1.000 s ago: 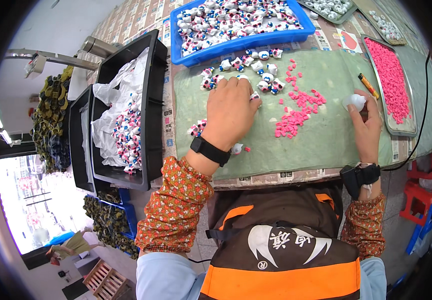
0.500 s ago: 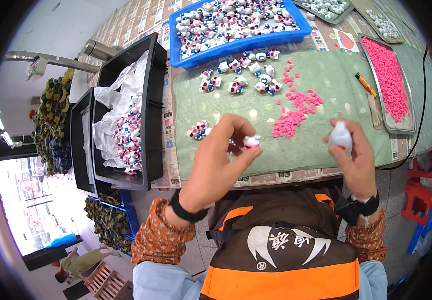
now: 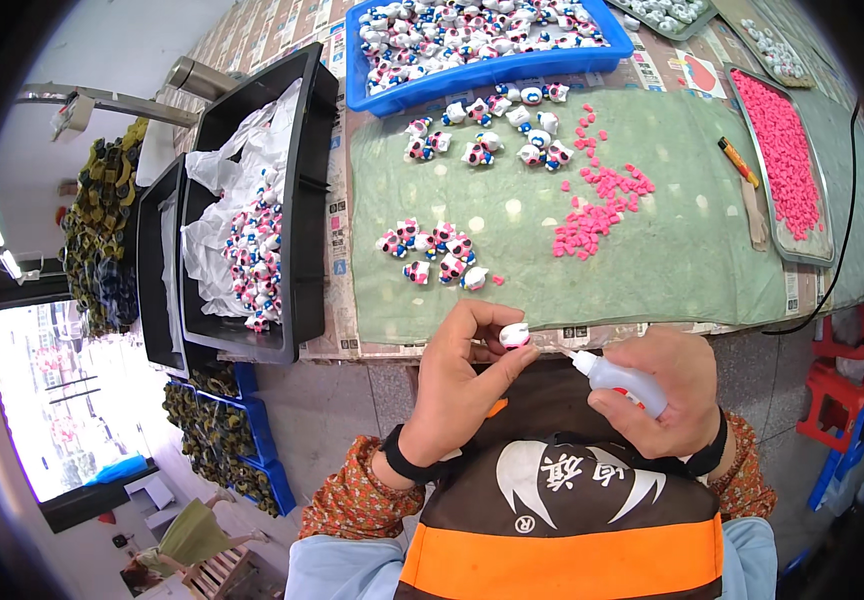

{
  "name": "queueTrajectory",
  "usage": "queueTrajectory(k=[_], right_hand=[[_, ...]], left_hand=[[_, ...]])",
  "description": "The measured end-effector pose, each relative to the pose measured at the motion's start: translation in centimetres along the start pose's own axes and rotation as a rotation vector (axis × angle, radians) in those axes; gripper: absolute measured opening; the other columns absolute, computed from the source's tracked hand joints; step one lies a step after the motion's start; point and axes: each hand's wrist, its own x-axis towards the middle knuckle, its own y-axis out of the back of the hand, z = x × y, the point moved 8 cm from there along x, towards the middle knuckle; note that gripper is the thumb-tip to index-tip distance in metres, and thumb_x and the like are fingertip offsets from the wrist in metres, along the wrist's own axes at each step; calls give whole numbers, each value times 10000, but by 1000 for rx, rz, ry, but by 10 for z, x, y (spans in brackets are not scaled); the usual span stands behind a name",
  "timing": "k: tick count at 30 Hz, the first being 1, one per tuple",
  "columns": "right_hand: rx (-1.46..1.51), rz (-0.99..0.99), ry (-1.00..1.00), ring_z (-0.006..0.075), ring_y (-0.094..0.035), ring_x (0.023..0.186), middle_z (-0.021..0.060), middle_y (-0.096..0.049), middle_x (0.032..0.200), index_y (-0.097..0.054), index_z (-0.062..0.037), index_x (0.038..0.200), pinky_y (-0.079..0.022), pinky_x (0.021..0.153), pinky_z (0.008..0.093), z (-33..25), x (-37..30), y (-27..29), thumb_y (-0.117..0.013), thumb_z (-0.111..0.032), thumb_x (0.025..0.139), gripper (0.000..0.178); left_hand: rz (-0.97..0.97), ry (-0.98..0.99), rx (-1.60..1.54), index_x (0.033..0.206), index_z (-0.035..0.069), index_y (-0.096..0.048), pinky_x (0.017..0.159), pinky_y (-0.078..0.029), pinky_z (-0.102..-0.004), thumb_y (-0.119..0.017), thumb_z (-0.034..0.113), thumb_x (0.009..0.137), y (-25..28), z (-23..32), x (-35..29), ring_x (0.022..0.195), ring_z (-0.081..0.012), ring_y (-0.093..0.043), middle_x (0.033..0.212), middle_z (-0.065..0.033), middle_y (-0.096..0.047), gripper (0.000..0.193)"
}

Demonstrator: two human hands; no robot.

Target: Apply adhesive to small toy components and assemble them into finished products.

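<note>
Pinched between the thumb and fingers of my left hand (image 3: 472,365) is a small white figurine (image 3: 514,336) with a pink patch, held just off the table's near edge. My right hand (image 3: 667,385) grips a translucent squeeze bottle (image 3: 624,383). The bottle lies tilted, its thin nozzle directed left at the figurine, with a short gap between them. On the green cloth (image 3: 672,290) beyond my left hand sits a cluster of figurines (image 3: 450,240) in white, pink and blue. Small pink pieces (image 3: 582,230) are scattered in front of my hands.
A blue tray (image 3: 492,77) full of figurines stands at the back. Black crates (image 3: 304,210) with white paper and figurines are at the left. A metal tray (image 3: 787,150) of pink pieces lies at the right, near a yellow-orange marker (image 3: 738,162). A person (image 3: 195,535) is far off at lower left.
Both hands have drawn back toward my body, to the table's near edge. The bottle has turned from upright to sideways, and its nozzle has come near the figurine.
</note>
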Motion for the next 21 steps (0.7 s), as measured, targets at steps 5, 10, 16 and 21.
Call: queueTrajectory(k=[5,10,16,21], right_hand=[[-117,-17,88,278,-659,626,90,-708,817,-695,-49,1054,-509,556,374,-6,-2,-7,-863,-117,757,348],[-147,-18,94,277,-668,634,96,-712,825,-690,-43,1055,-516,560,376,-5,-4,-10,-872,-125,749,365],[-166,-36,89,286,-681,647,103,-712,822,-686,-35,1056,-527,569,378,-5,-3,-11,-875,-136,753,371],[-129,-28,36,295,-683,647,132,-704,817,-690,-29,1049,-531,582,368,5,-6,-8,-872,-139,768,353]], left_hand=[[-4,-8,-8,1230,20,-583,795,-547,-217,-767,-15,917,-5,-5,-4,950,-53,-628,1108,-27,-607,365],[-12,14,-16,1235,22,-580,796,-549,-213,-766,-17,917,-8,-8,-5,955,-56,-634,1087,-22,-599,371],[-29,27,0,1237,22,-578,799,-553,-212,-757,-24,922,-10,-7,-5,951,-64,-647,1086,-27,-598,365],[-41,42,-46,1235,8,-579,849,-557,-229,-737,-37,932,-10,-11,-5,993,-75,-642,1094,-28,-600,345]])
